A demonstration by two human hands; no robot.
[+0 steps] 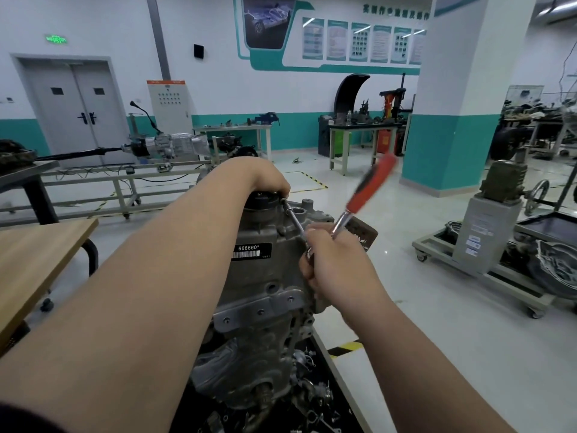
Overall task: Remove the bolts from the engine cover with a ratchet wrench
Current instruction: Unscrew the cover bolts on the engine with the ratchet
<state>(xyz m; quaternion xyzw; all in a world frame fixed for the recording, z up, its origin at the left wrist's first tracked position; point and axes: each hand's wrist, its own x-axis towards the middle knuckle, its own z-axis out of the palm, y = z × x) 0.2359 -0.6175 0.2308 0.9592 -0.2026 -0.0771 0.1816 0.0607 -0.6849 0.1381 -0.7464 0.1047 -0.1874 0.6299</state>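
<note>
A grey engine (pixel 265 276) with a "666660" label stands in front of me, its cover at the top. My right hand (pixel 337 270) is closed around the head of a ratchet wrench (pixel 368 189); its red and black handle sticks up to the right and is blurred. A thin metal extension bar (pixel 293 218) runs from the wrench up-left to a bolt near the black oil cap (pixel 260 200). My left hand (pixel 265 176) rests on top of the cover, fingertips pinching the far end of the extension at the bolt. The bolt itself is hidden.
A wooden table (pixel 37 254) stands at the left. A wheeled stand with a gearbox (pixel 499 245) is at the right. Loose metal parts (pixel 312 401) lie on a black tray below the engine. Benches, a transmission rig (pixel 168 145) and a teal pillar (pixel 452 135) are behind.
</note>
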